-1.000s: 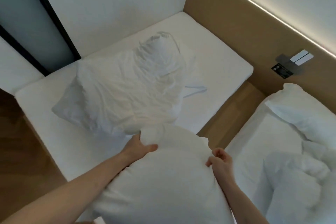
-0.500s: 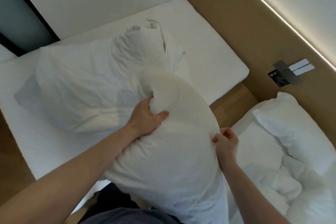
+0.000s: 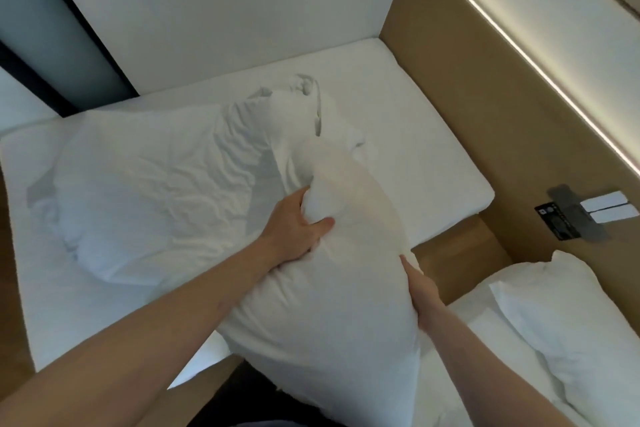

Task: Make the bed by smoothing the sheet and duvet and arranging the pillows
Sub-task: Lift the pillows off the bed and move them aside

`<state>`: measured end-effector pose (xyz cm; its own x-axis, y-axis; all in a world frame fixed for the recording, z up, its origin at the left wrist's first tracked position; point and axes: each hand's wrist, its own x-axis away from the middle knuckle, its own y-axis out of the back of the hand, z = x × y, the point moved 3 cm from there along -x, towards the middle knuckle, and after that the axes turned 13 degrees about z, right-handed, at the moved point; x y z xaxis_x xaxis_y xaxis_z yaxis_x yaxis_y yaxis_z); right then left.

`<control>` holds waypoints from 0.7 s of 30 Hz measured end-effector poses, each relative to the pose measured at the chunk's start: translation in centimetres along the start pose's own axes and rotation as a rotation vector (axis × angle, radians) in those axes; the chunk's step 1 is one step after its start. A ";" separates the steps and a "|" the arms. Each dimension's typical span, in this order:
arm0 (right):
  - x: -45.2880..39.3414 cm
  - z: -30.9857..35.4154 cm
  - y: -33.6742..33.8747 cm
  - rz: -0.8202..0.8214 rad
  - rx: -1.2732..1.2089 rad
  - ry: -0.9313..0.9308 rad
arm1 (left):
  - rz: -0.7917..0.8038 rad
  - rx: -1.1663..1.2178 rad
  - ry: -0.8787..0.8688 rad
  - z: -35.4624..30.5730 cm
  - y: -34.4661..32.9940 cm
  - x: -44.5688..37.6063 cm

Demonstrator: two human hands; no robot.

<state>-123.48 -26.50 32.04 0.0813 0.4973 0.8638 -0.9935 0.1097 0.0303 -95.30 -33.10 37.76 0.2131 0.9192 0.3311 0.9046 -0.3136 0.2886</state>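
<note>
The soft, light pillow (image 3: 322, 305) squashes easily; left hand (image 3: 294, 229) clenches its top corner, right hand (image 3: 420, 295) presses flat against its side.

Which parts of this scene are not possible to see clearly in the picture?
Head view:
- Left hand fingertips: buried in the pillow it grips.
- Right hand fingers: behind the pillow's edge.
- Black card on the headboard: print too small.
- Second pillow: cut off by the right edge.
</note>
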 end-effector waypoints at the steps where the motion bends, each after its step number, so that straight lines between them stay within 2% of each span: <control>1: -0.7 1.1 0.7 -0.080 0.007 0.049 | -0.013 0.013 0.001 -0.2 -0.4 -0.9; 6: -4.5 10.7 5.3 -0.308 0.153 0.333 | -0.107 0.012 -0.010 -3.5 -3.7 -7.8; 9: -9.1 18.3 8.7 -0.358 0.236 0.462 | -0.137 -0.015 0.041 -5.5 -6.1 -14.6; 15: -17.8 33.4 15.2 -0.472 0.480 0.686 | -0.030 -0.044 0.137 -6.8 -11.5 -28.9; 18: -23.0 38.1 17.8 -0.489 0.626 0.607 | 0.035 -0.028 0.168 -5.4 -13.3 -33.6; 21: -28.9 38.3 18.2 -0.354 0.773 0.454 | 0.106 -0.064 0.250 -0.7 -14.1 -35.0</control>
<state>-146.98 -71.87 26.88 0.2482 0.8476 0.4689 -0.6702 -0.1993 0.7150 -115.74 -60.98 22.77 0.1999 0.7956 0.5719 0.8555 -0.4262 0.2940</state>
